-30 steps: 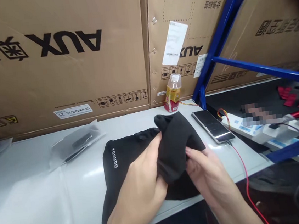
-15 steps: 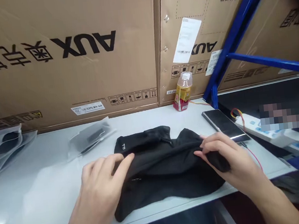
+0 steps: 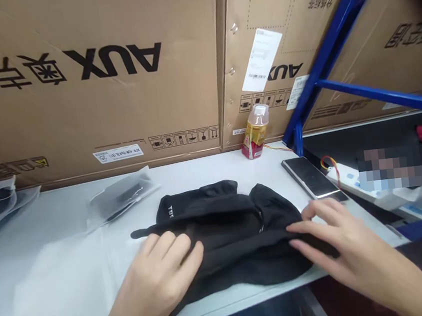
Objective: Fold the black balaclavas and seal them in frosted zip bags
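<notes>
Behind the black garment [image 3: 236,251], bare table [image 3: 193,172] leaves passage, bounded by carton [image 3: 115,105], bottle [image 3: 255,132] and phone [image 3: 312,179].

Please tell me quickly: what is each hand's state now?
Left hand: on the black cloth; cannot tell whether gripping it.
Right hand: closed, pinching the black cloth.

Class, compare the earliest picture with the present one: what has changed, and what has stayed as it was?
The left hand has moved left and the right hand right, so they are farther apart. The black cloth bunched up between them has been lowered and spread on the table, both hands still touching it. The bottle and phone stayed in place.
</notes>
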Demonstrator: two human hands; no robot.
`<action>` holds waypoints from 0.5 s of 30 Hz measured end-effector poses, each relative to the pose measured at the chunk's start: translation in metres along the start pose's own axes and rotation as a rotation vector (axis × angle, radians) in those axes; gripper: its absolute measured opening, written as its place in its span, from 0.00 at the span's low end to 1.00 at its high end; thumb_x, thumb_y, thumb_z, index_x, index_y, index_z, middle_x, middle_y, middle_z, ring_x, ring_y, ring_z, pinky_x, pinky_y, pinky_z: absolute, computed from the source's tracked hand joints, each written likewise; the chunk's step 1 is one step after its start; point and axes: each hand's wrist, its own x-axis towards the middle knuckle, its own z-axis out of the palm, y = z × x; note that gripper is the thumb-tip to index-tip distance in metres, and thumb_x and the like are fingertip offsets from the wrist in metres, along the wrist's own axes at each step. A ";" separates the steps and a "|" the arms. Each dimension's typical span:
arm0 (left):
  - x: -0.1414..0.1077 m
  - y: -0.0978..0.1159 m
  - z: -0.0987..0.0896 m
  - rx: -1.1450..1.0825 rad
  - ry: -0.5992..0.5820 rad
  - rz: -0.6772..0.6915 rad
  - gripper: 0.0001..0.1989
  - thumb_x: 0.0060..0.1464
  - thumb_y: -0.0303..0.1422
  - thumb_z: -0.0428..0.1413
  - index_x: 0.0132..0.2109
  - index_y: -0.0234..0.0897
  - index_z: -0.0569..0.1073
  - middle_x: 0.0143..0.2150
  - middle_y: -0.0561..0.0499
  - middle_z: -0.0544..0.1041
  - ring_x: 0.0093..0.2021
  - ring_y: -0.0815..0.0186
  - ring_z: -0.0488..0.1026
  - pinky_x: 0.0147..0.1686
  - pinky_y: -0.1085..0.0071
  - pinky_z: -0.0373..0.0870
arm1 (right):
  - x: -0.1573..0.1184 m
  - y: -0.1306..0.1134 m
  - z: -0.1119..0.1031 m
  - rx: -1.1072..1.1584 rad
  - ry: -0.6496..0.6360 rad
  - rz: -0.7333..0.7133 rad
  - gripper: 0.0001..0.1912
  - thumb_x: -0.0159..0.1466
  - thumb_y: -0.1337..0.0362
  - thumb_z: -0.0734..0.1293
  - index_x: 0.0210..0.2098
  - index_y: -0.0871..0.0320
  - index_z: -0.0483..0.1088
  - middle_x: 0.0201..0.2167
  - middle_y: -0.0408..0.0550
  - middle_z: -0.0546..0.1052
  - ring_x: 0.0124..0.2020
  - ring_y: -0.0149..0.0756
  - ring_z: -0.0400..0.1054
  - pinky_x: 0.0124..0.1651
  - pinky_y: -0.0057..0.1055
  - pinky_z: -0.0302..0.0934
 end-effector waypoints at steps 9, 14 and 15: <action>-0.011 -0.017 -0.010 -0.342 -0.451 -0.337 0.21 0.71 0.40 0.49 0.66 0.54 0.74 0.56 0.53 0.84 0.51 0.59 0.84 0.43 0.70 0.80 | 0.023 -0.003 0.003 0.194 -0.250 0.333 0.15 0.75 0.52 0.60 0.51 0.43 0.78 0.40 0.46 0.82 0.36 0.43 0.78 0.37 0.36 0.72; 0.032 -0.022 0.009 -0.264 -0.508 -0.386 0.33 0.71 0.35 0.48 0.78 0.51 0.50 0.66 0.47 0.76 0.46 0.59 0.84 0.41 0.65 0.80 | 0.033 -0.007 0.010 0.084 -0.375 0.233 0.32 0.60 0.59 0.76 0.63 0.38 0.72 0.52 0.44 0.81 0.43 0.46 0.80 0.39 0.35 0.74; 0.036 -0.020 0.013 -0.237 -0.489 -0.364 0.36 0.70 0.35 0.51 0.79 0.50 0.46 0.70 0.46 0.72 0.54 0.55 0.81 0.47 0.62 0.80 | 0.032 -0.008 0.010 0.084 -0.389 0.220 0.37 0.57 0.60 0.77 0.64 0.38 0.71 0.54 0.44 0.80 0.46 0.47 0.80 0.39 0.34 0.74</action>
